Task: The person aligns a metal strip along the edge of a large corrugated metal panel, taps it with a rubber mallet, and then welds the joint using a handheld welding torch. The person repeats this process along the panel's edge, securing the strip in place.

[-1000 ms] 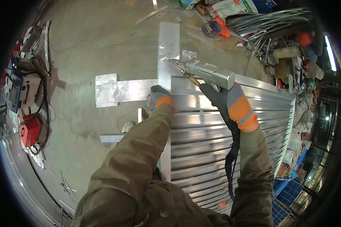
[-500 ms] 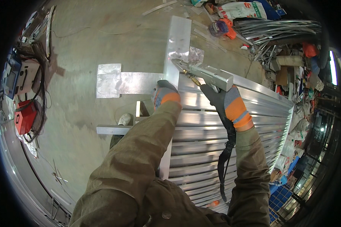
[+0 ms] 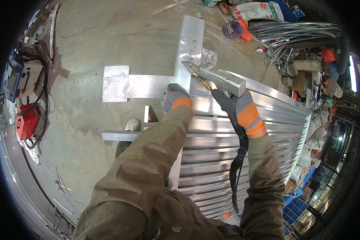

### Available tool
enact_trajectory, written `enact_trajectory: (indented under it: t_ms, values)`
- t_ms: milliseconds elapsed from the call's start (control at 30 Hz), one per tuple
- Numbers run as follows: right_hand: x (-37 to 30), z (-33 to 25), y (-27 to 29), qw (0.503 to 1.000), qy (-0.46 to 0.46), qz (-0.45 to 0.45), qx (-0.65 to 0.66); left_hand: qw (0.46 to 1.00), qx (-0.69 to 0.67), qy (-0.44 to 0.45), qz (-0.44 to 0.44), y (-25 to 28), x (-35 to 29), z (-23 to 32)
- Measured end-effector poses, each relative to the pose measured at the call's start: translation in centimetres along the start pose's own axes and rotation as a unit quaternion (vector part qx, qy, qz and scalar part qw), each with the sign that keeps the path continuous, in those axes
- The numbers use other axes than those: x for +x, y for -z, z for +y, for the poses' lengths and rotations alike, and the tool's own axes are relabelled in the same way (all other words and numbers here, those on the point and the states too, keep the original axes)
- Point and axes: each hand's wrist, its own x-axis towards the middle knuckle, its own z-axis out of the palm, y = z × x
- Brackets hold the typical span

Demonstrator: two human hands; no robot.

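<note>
My right hand, in a grey and orange glove, is closed round the grip of a handheld welding gun. The gun has a boxy silver body and a brass-coloured nozzle, and a black sleeved cable hangs from it. Its tip points at the side of a wide aluminium beam, close to a joint; whether it touches I cannot tell. My left hand, gloved alike, is closed on the edge of that beam just below the tip, its fingers partly hidden. Rows of aluminium slats run right from the beam.
A flat aluminium piece with a square plate sticks out left. Below it lies another bar beside a shoe. A red box and cables stand at far left. Bent metal strips and bags are piled at upper right.
The view has shifted very slightly. Both hands, the welding gun and the beam keep the same places relative to each other.
</note>
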Motion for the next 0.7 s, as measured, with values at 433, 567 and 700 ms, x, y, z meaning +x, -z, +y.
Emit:
enact_trajectory:
  t_ms: [433, 567, 700]
  values:
    - [0.4, 0.8, 0.0, 1.0, 0.013, 0.007, -0.016, 0.997, 0.072, -0.031, 0.002, -11.0, 7.5, -3.9]
    - [0.5, 0.9, -0.1, 0.999, 0.026, 0.01, -0.041, 0.996, 0.046, -0.008, 0.074, -11.4, 7.0, -4.0]
    - [0.4, 0.7, 0.0, 0.999, 0.024, 0.002, -0.029, 0.994, -0.047, 0.035, 0.088, -11.2, 5.2, -2.9]
